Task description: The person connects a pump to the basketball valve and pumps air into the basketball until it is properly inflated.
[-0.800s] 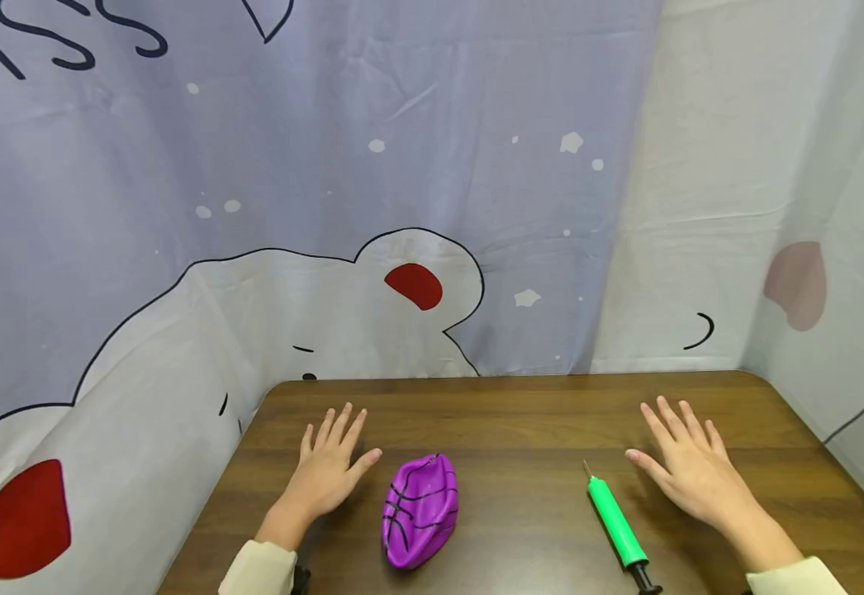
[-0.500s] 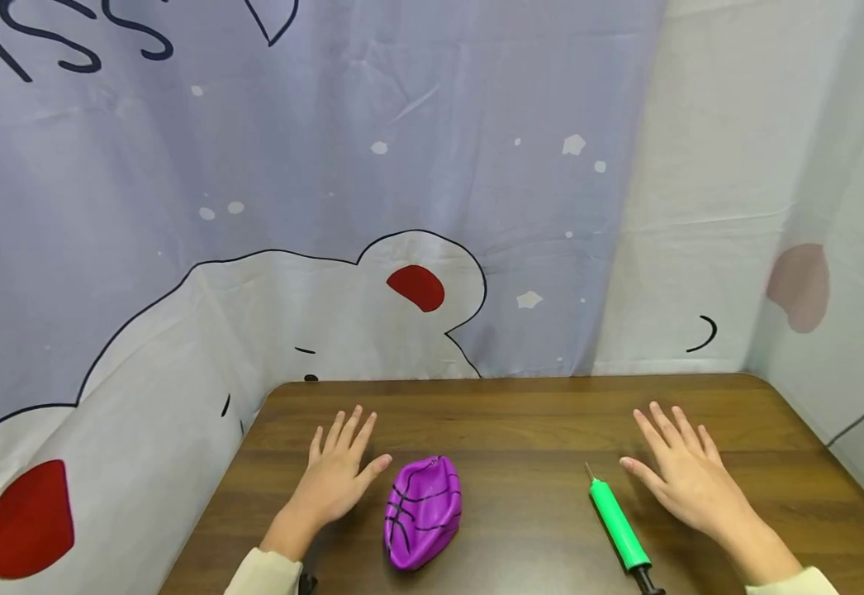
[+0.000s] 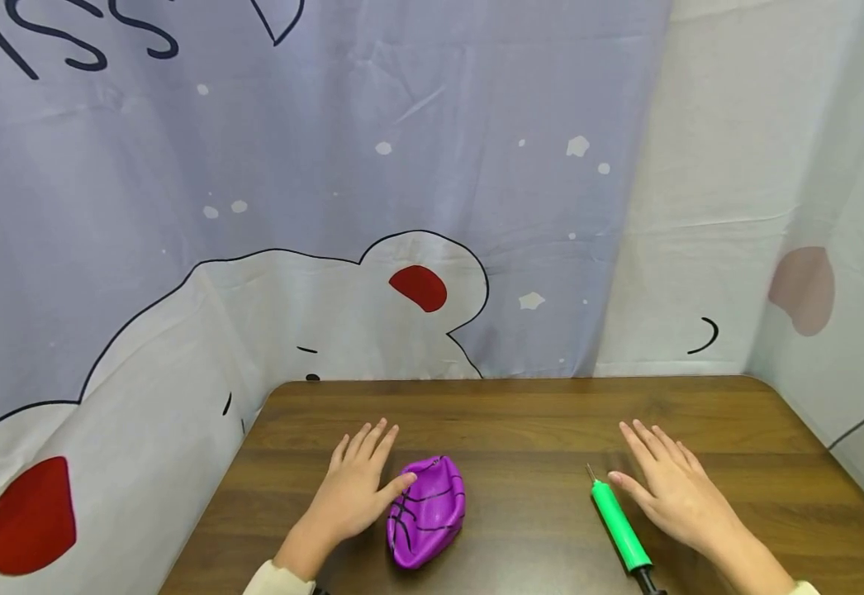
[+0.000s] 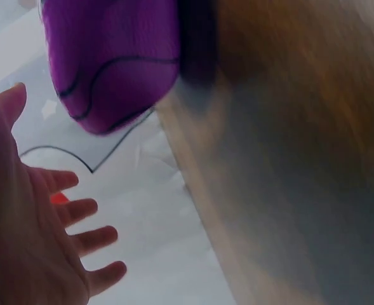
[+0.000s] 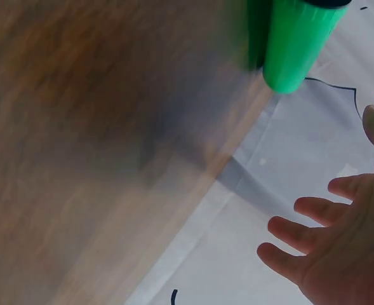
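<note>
A deflated purple ball [image 3: 426, 512] with black basketball lines lies creased on the table. Just left of it is my left hand [image 3: 356, 487], fingers spread and holding nothing; in the head view its thumb overlaps the ball's upper left edge. The left wrist view shows a gap between that hand and the ball [image 4: 120, 63]. Right of the middle lies a green hand pump [image 3: 619, 525] with a thin needle at its far end and a black handle, cut off by the lower edge. My right hand [image 3: 677, 492] hovers right of the pump, fingers extended, apart from its green barrel [image 5: 294, 47].
The brown wooden table [image 3: 521, 421] has rounded far corners. Behind and beside it hangs a printed cloth [image 3: 313, 165] with bear outlines and red patches, close to the table's far edge.
My left hand has moved right, toward the purple ball. My right hand has shifted left, closer to the pump. Ball and pump stay where they were on the table.
</note>
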`<state>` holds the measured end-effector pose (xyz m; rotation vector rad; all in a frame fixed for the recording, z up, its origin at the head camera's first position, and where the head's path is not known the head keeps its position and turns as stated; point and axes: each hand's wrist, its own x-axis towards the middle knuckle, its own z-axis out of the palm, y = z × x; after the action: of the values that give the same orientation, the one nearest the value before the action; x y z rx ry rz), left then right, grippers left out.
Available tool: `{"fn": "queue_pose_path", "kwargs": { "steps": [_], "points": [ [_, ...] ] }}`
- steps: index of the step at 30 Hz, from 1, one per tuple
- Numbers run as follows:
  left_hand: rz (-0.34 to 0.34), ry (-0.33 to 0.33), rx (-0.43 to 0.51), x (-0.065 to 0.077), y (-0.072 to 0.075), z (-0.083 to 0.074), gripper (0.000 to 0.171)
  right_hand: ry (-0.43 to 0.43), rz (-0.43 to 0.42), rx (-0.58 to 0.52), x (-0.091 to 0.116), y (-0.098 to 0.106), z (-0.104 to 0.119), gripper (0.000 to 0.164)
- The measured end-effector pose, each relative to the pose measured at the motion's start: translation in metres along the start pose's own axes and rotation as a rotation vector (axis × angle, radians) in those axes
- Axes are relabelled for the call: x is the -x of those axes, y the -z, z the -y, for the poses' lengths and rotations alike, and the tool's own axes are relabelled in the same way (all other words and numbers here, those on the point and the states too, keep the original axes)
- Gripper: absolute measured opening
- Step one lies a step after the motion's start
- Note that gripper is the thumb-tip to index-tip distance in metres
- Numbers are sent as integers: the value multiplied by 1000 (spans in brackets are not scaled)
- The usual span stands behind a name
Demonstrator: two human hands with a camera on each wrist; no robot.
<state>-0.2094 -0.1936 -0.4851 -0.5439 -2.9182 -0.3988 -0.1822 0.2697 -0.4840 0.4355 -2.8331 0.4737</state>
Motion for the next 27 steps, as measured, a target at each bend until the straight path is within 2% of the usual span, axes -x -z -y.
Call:
{"fn": "queue_pose_path", "kwargs": {
  "steps": [8, 17, 27],
  "points": [
    [-44, 30, 13, 1, -1, -26, 83, -10, 3, -12, 6, -6, 10, 74],
    [-20, 66, 68, 2, -1, -47, 87, -12, 32, -26, 13, -11, 18, 77],
    [-2, 115, 84, 3, -8, -64, 97, -81, 108, -14, 18, -16, 27, 80]
  ]
}}
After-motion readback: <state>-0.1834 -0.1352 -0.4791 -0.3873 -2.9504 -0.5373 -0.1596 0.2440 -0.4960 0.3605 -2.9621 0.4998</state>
